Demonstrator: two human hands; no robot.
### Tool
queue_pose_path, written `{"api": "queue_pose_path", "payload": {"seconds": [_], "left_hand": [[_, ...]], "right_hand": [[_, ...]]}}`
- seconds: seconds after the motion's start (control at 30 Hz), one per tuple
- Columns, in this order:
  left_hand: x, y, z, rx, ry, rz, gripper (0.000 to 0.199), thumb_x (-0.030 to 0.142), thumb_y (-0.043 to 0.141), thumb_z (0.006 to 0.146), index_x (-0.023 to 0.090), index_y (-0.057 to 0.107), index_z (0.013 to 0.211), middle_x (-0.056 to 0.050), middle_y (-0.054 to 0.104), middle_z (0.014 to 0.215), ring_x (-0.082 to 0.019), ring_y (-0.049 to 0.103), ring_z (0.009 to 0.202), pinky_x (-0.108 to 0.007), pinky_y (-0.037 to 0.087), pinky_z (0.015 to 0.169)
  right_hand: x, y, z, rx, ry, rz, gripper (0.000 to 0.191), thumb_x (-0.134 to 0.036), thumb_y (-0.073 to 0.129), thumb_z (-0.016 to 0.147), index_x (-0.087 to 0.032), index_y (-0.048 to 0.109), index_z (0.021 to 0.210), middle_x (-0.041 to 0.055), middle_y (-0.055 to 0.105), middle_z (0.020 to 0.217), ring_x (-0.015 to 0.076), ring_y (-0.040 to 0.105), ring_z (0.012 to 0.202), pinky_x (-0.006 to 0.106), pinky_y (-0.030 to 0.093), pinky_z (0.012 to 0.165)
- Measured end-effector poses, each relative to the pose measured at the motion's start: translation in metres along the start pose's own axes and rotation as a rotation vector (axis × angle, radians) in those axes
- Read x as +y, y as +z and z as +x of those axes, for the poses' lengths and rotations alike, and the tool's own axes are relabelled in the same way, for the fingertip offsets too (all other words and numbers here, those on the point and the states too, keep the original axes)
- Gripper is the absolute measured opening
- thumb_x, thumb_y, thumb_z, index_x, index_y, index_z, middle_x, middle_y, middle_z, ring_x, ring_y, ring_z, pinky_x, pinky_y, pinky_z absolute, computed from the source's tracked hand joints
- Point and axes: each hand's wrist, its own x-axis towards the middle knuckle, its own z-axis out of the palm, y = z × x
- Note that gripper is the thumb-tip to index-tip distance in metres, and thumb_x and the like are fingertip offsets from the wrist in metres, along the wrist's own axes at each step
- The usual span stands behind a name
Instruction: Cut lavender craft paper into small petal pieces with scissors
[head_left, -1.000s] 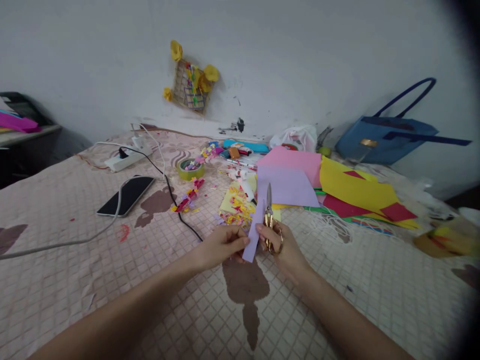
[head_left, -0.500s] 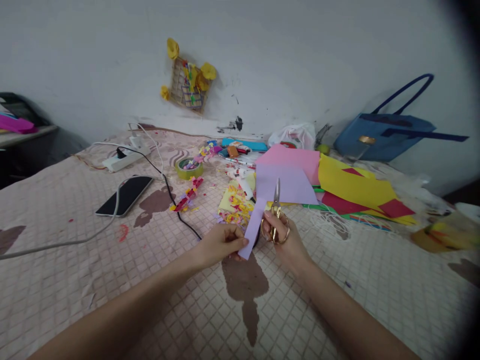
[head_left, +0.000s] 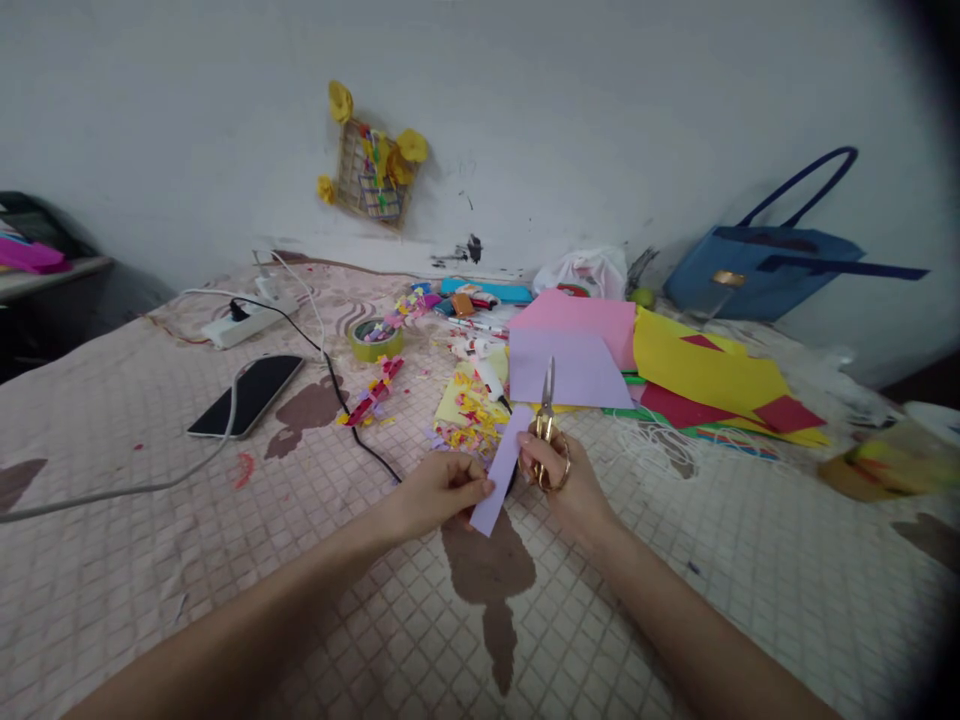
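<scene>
A narrow strip of lilac paper is pinched near its lower left edge by my left hand. Gold-handled scissors rest in my right hand, fingers closed around the handles and the blades pointing away from me, close together. My right fingertips are beside the strip's upper right edge; whether they touch it I cannot tell. Beyond the blades lies a lilac sheet, partly over a pink sheet. Small yellow and pink paper bits are heaped left of the strip.
A white glue gun lies behind the paper bits. To the left are a tape roll, a decorated red strip, a phone and a power strip with cables. Yellow sheets, white string and a blue bag are on the right.
The lilac strip has slid slightly down toward me, and its top end now shows apart from the lilac sheet. My right hand has shifted a little left and down with the scissors.
</scene>
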Motion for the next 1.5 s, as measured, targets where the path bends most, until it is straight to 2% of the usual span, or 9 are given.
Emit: {"api": "queue_pose_path", "payload": {"seconds": [0.27, 0.47, 0.67, 0.83, 0.97, 1.1, 1.23, 1.37, 1.5], "left_hand": [[0.002, -0.001, -0.002, 0.004, -0.062, 0.016, 0.028, 0.041, 0.062, 0.070, 0.014, 0.052, 0.066, 0.001, 0.057, 0.054, -0.007, 0.051, 0.044, -0.019, 0.042, 0.045], [0.004, -0.001, -0.002, -0.075, -0.021, -0.029, 0.029, 0.041, 0.062, 0.071, 0.014, 0.053, 0.072, 0.002, 0.056, 0.061, -0.007, 0.052, 0.051, -0.020, 0.045, 0.052], [0.009, -0.001, -0.002, 0.043, 0.024, -0.051, 0.030, 0.041, 0.061, 0.072, 0.013, 0.052, 0.072, 0.003, 0.053, 0.059, -0.006, 0.048, 0.049, -0.017, 0.038, 0.048], [0.013, -0.005, -0.002, 0.108, 0.063, -0.072, 0.029, 0.040, 0.060, 0.074, 0.013, 0.051, 0.070, 0.002, 0.053, 0.061, -0.007, 0.050, 0.052, -0.020, 0.042, 0.052], [0.017, -0.007, -0.005, 0.175, 0.237, 0.044, 0.021, 0.033, 0.056, 0.078, 0.014, 0.052, 0.073, 0.001, 0.055, 0.066, -0.009, 0.052, 0.058, -0.022, 0.045, 0.057], [0.022, -0.010, -0.011, 0.333, 0.632, 0.459, 0.009, 0.018, 0.051, 0.081, 0.016, 0.059, 0.085, -0.006, 0.063, 0.088, -0.015, 0.057, 0.084, -0.031, 0.046, 0.078], [0.024, -0.012, -0.012, 0.308, 0.959, 0.766, 0.019, 0.006, 0.048, 0.081, 0.019, 0.061, 0.087, -0.008, 0.059, 0.113, -0.019, 0.049, 0.109, -0.039, 0.039, 0.092], [0.022, -0.012, -0.010, 0.318, 0.999, 0.844, 0.019, 0.005, 0.050, 0.079, 0.019, 0.061, 0.083, -0.009, 0.056, 0.118, -0.021, 0.046, 0.114, -0.041, 0.039, 0.093], [0.020, -0.010, -0.010, 0.320, 0.922, 0.763, 0.021, 0.005, 0.049, 0.080, 0.020, 0.063, 0.085, -0.009, 0.053, 0.121, -0.021, 0.045, 0.115, -0.041, 0.038, 0.094]], "right_hand": [[-0.003, -0.004, 0.007, 0.021, 0.025, 0.143, 0.031, -0.036, 0.058, 0.077, -0.017, 0.046, 0.055, -0.0044, 0.043, 0.050, 0.0079, 0.037, 0.045, 0.023, 0.029, 0.045], [-0.001, -0.002, 0.002, -0.003, 0.030, 0.153, 0.023, -0.030, 0.061, 0.074, -0.018, 0.048, 0.060, -0.0051, 0.044, 0.051, 0.0078, 0.038, 0.046, 0.022, 0.030, 0.045], [-0.001, 0.008, -0.005, -0.083, 0.115, 0.198, 0.029, -0.036, 0.063, 0.073, -0.017, 0.048, 0.057, -0.0047, 0.043, 0.049, 0.0073, 0.037, 0.044, 0.022, 0.029, 0.043], [-0.003, 0.005, -0.004, -0.067, 0.164, 0.255, 0.029, -0.043, 0.058, 0.077, -0.015, 0.060, 0.069, -0.0046, 0.044, 0.049, 0.0062, 0.036, 0.041, 0.021, 0.024, 0.039], [-0.007, 0.003, -0.006, -0.128, 0.178, 0.291, 0.028, -0.040, 0.057, 0.078, -0.015, 0.060, 0.068, -0.0052, 0.043, 0.047, 0.0055, 0.036, 0.041, 0.021, 0.024, 0.041], [-0.012, 0.008, -0.011, -0.215, 0.207, 0.284, 0.028, -0.040, 0.056, 0.079, -0.016, 0.057, 0.065, -0.0060, 0.040, 0.045, 0.0059, 0.033, 0.040, 0.021, 0.023, 0.041], [-0.014, 0.014, -0.015, -0.298, 0.233, 0.282, 0.031, -0.041, 0.052, 0.082, -0.016, 0.053, 0.062, -0.0060, 0.040, 0.044, 0.0063, 0.032, 0.038, 0.023, 0.022, 0.041], [-0.011, 0.015, -0.017, -0.328, 0.217, 0.258, 0.027, -0.035, 0.058, 0.077, -0.017, 0.047, 0.059, -0.0068, 0.039, 0.045, 0.0062, 0.032, 0.039, 0.023, 0.023, 0.041], [-0.007, 0.013, -0.018, -0.286, 0.152, 0.146, 0.024, -0.029, 0.060, 0.074, -0.018, 0.046, 0.058, -0.0056, 0.042, 0.048, 0.0072, 0.036, 0.042, 0.023, 0.027, 0.043]]}}
